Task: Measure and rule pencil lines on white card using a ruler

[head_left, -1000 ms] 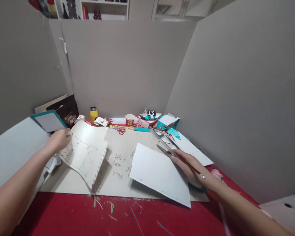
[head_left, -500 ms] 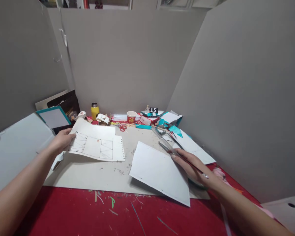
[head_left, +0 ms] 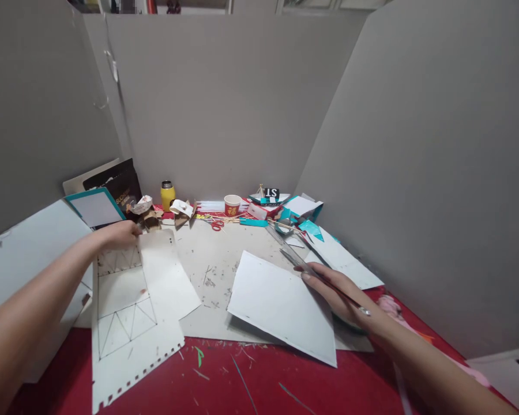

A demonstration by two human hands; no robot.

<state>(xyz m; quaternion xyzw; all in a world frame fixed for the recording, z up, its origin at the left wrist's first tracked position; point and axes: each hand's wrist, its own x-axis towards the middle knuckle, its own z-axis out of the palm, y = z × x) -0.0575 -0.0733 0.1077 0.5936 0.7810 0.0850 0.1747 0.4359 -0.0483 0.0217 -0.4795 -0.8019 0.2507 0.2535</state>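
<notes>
My left hand (head_left: pixel 120 231) is closed on the top edge of a sheet of paper (head_left: pixel 125 328), cut to an irregular outline. It hangs toward me, with ruled zigzag truss lines on its face and a torn, perforated lower edge. My right hand (head_left: pixel 335 288) is closed around a slim dark-red pencil (head_left: pixel 343 295) and a clear ruler (head_left: pixel 285 245), which both point away to the left. Just under that hand lies a white board (head_left: pixel 281 308), tilted, with its near edge raised and casting a shadow. Whether the fingers also grip the board cannot be seen.
A grey-beige work board (head_left: pixel 207 248) with scraps lies on the red table (head_left: pixel 225 380). Along the back stand a yellow bottle (head_left: pixel 168 196), a paper cup (head_left: pixel 232 205), red scissors (head_left: pixel 217 226) and a model boat (head_left: pixel 268 197). Grey partitions (head_left: pixel 225 104) enclose the table; white boards lean left.
My left hand has turned the drawn sheet from lying sideways to hanging lengthwise toward me, its perforated edge now over the red table. My right hand and the white board have barely moved.
</notes>
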